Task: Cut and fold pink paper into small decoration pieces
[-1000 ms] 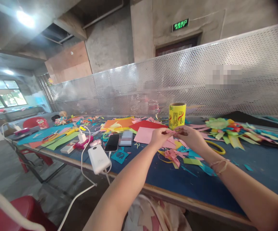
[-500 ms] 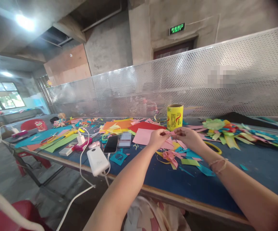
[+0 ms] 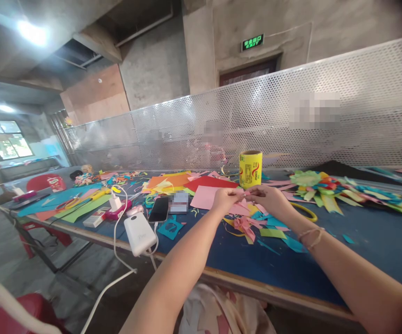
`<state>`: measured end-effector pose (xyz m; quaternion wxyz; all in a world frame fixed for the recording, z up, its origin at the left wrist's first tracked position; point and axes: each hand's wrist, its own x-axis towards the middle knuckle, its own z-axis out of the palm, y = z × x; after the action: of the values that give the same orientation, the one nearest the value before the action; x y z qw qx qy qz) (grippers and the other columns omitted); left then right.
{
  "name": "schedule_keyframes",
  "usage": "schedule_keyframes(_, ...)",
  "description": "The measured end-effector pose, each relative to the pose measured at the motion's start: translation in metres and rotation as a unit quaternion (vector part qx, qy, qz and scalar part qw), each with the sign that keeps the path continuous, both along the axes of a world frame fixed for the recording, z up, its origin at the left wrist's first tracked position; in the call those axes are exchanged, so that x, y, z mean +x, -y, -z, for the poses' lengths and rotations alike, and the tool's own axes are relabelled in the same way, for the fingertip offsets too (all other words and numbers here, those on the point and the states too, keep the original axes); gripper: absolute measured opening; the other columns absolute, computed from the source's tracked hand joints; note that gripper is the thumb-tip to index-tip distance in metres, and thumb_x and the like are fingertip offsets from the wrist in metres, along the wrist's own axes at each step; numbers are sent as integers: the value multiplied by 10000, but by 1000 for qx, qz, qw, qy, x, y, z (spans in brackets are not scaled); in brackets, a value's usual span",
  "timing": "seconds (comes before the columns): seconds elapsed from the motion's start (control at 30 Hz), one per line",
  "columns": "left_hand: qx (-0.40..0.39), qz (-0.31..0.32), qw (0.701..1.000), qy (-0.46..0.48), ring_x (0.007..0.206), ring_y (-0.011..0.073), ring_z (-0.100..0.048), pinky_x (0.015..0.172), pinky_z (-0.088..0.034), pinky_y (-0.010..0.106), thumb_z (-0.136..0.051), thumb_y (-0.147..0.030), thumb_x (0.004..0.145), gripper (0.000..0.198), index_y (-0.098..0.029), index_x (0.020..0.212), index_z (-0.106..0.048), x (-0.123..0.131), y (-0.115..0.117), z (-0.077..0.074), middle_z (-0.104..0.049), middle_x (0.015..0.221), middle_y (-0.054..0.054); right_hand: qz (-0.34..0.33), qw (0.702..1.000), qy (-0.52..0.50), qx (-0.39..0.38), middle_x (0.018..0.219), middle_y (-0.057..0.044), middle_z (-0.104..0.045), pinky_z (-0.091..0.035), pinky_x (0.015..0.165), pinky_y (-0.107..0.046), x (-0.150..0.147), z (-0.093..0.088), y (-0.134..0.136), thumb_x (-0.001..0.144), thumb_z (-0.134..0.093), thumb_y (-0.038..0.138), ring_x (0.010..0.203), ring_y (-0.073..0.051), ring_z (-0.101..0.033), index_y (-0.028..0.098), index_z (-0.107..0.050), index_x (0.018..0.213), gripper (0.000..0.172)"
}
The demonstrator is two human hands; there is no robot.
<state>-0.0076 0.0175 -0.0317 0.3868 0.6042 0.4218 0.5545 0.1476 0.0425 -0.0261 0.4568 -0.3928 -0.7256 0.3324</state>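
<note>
My left hand (image 3: 226,200) and my right hand (image 3: 267,198) meet over the table, fingertips pinched close together. Between them shows a bit of a small pink paper strip (image 3: 244,192), mostly hidden by the fingers. Below and to the left lies a pink paper sheet (image 3: 201,198). Folded pink paper pieces (image 3: 245,228) and a green paper strip (image 3: 272,233) rest on the table beneath my hands. Just behind my fingers stands a yellow printed tube (image 3: 250,171), upright.
Left of my arms are a white power bank (image 3: 140,234), a black phone (image 3: 159,209) and a white cable (image 3: 115,241) over the table edge. A colourful paper-strip bundle (image 3: 326,190) lies right. A perforated metal screen (image 3: 173,130) runs along the back.
The whole view has shifted slightly. Both hands stay together at the pink strip, with the fingers a little differently placed.
</note>
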Motion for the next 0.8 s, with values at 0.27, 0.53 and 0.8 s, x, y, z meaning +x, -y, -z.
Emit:
schedule_keyframes(0.27,31,9,999,-44,543,93,-468,565,-378,242,-644,-459,620,376,-103,737,-668,0,3,0,-562,577,13,1,999,29,21,617,-4,-638,-480,567,-272,3,-1,-2,626,-600,313,586,-163,-598,204,-593,678,120)
schedule_keyframes(0.53,57,2,994,-93,583,105,-491,590,-381,235,-577,-424,696,309,-119,665,-619,-1,-2,7,-554,592,7,-12,1000,18,8,609,-13,-621,-477,572,-267,3,1,-4,601,-632,330,582,-159,-593,184,-583,689,177)
schedule_keyframes(0.8,73,-30,986,-145,533,89,-436,535,-318,218,-564,-359,705,268,-145,552,-514,-3,1,2,-470,518,-28,-39,998,-26,-46,619,-17,-621,-486,573,-256,-3,-4,5,530,-717,414,603,-148,-594,173,-570,679,320)
